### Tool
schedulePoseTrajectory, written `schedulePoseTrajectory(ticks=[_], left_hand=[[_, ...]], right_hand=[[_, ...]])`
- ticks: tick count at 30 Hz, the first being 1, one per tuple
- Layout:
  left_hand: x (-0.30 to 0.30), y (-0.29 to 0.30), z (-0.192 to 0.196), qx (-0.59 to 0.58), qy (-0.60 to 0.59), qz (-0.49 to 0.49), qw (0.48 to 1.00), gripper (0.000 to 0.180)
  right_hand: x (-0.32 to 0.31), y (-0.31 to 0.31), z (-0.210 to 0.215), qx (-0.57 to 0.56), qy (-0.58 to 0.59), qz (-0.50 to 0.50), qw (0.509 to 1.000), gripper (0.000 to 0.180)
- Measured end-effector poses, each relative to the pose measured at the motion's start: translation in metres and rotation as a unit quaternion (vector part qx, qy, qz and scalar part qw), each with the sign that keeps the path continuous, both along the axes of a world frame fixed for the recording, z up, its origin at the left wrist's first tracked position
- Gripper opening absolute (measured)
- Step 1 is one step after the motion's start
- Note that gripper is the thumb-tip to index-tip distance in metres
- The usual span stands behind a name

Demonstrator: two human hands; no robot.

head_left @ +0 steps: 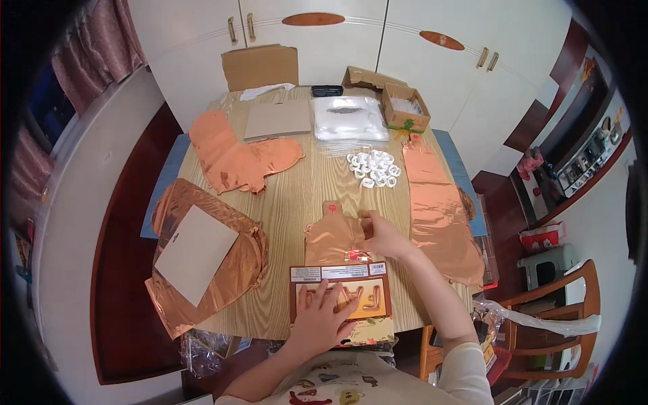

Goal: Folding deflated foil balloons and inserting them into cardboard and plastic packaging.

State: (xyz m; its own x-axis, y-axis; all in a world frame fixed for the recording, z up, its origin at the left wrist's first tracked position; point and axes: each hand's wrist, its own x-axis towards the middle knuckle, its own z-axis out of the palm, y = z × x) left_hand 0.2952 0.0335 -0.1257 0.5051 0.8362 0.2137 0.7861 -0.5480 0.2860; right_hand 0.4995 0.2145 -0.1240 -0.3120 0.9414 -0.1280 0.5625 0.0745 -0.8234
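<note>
My left hand (320, 317) lies flat with fingers spread on a brown and yellow printed card (374, 300) that pictures balloon letters, at the table's front edge. Just beyond the card is a folded rose-gold foil balloon (327, 239), its tab with a red mark pointing away from me. The fingers of my right hand (385, 236) are bent together at the balloon's right edge and pinch the foil there. Part of the balloon's near end meets the card's top edge.
More flat foil balloons lie at the far left (233, 155), near left (246, 270) and right (442, 216). A grey card (196, 253) rests on the near-left one. Behind are white rings (373, 167), clear bags (349, 118), a card stack (277, 120) and a small carton (408, 111).
</note>
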Motion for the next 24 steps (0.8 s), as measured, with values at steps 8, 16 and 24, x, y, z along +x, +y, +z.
schedulePoseTrajectory(ticks=[8,16,24], left_hand=[[0.000,0.000,0.001,0.000,0.001,-0.002,1.000,0.053],[0.002,-0.006,0.002,0.005,0.040,-0.004,0.999,0.054],[0.001,-0.005,-0.002,0.009,0.018,0.001,1.000,0.053]], right_hand=[[-0.005,-0.012,0.015,0.015,-0.154,0.112,0.982,0.055],[-0.011,-0.020,0.021,0.035,-0.171,0.094,0.980,0.055],[-0.007,-0.036,0.018,0.090,-0.054,0.100,0.989,0.030]])
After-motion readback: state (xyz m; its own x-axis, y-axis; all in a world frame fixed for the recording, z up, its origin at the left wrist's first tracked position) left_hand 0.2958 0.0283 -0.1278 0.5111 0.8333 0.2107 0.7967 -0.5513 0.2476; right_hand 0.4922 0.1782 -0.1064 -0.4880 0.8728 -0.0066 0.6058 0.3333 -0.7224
